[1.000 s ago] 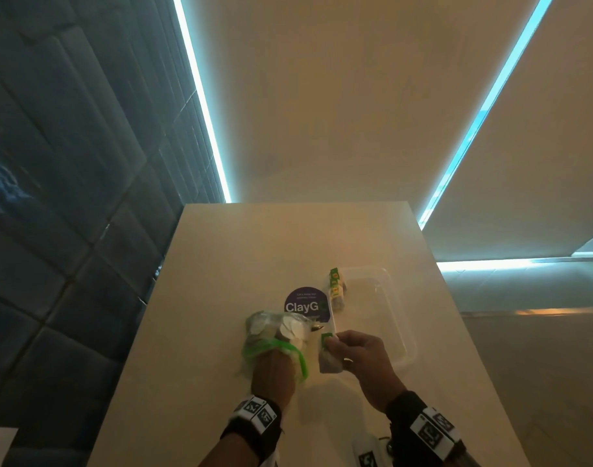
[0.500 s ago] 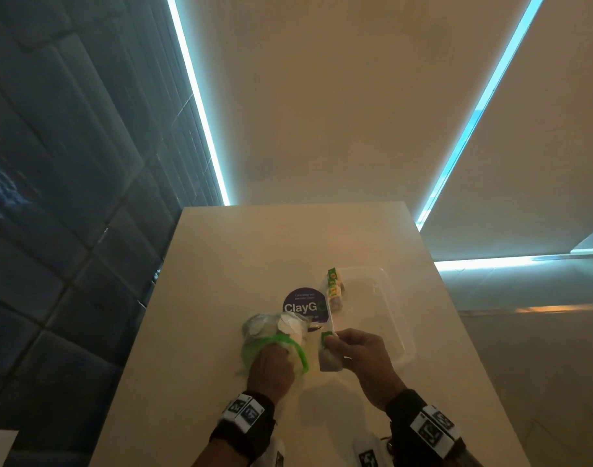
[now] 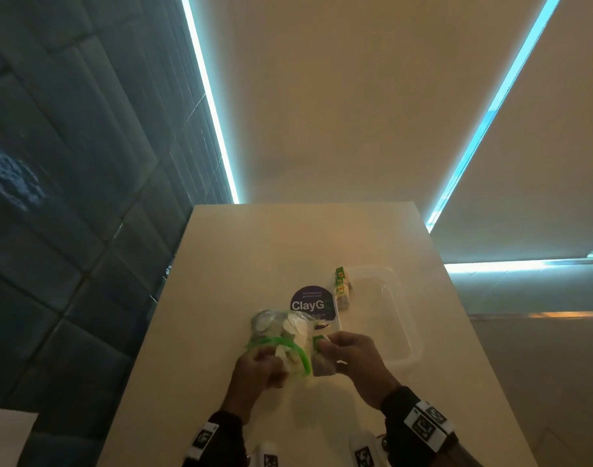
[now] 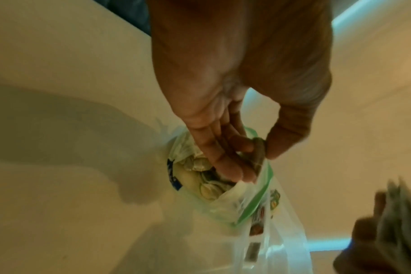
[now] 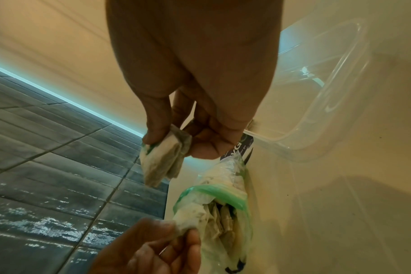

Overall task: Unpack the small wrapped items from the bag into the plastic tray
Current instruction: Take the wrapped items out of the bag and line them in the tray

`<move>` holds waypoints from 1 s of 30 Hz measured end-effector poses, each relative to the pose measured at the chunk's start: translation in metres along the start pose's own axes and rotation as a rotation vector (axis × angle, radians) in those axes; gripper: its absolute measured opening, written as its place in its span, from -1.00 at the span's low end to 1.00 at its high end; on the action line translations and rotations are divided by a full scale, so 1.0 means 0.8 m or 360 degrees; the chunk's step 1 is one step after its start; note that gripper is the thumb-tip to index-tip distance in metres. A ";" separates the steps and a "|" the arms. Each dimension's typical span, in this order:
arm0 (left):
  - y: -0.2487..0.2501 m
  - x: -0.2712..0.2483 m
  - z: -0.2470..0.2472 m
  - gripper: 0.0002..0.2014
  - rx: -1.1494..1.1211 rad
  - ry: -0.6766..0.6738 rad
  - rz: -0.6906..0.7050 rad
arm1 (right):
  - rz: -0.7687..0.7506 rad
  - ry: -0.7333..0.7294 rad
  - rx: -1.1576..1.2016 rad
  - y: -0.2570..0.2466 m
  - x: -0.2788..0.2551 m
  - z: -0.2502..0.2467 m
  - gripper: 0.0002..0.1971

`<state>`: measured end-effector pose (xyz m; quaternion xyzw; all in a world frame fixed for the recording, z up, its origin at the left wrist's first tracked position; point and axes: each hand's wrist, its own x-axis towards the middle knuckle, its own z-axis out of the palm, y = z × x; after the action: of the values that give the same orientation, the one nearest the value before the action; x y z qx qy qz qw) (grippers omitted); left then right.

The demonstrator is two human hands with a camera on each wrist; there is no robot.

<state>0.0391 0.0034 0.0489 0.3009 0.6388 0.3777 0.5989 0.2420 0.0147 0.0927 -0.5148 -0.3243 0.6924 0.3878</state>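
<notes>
A clear bag with a green zip rim (image 3: 281,335) lies on the table, stuffed with small wrapped items. My left hand (image 4: 258,148) has its fingers in the bag's mouth (image 4: 253,202), thumb and forefinger pinching one flat wrapped item (image 4: 258,155). Just right of the bag, my right hand (image 3: 325,348) grips a small stack of wrapped items (image 5: 164,159) between thumb and fingers. The clear plastic tray (image 3: 399,318) stands to the right. A few green-labelled wrapped items (image 3: 341,291) stand along its left side.
A round purple ClayG sticker (image 3: 310,303) lies on the table between bag and tray. The pale table (image 3: 254,251) runs on beyond the bag, with its edges close at left and right. A dark tiled floor (image 3: 69,230) lies to the left.
My left hand has drawn back toward me, from round the bag's body to its mouth. The right hand with its stack has stayed beside the bag, slightly closer to it.
</notes>
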 end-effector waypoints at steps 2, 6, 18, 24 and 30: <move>0.006 -0.011 -0.006 -0.55 -0.0216 -0.0233 -0.0012 | 0.0016 -0.0015 0.0015 0.001 0.001 0.000 -0.72; 0.021 -0.027 -0.011 -0.36 -0.0391 -0.0510 0.0052 | 0.0057 -0.0136 0.0034 0.001 0.000 0.003 -0.58; 0.048 -0.041 0.010 -0.70 -0.0441 -0.0478 0.0197 | -0.0057 -0.0232 0.0071 -0.007 -0.004 0.017 -0.54; 0.057 -0.044 0.022 -0.65 -0.0109 -0.0557 0.0189 | -0.0087 -0.0274 0.0032 -0.003 -0.007 0.013 -0.60; 0.061 -0.042 0.025 -0.74 -0.0072 -0.0417 0.0192 | -0.0155 -0.0233 -0.0065 -0.007 -0.008 0.002 -0.60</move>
<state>0.0591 0.0037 0.1085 0.3718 0.5271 0.3848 0.6602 0.2428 0.0115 0.1008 -0.4542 -0.3904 0.7018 0.3857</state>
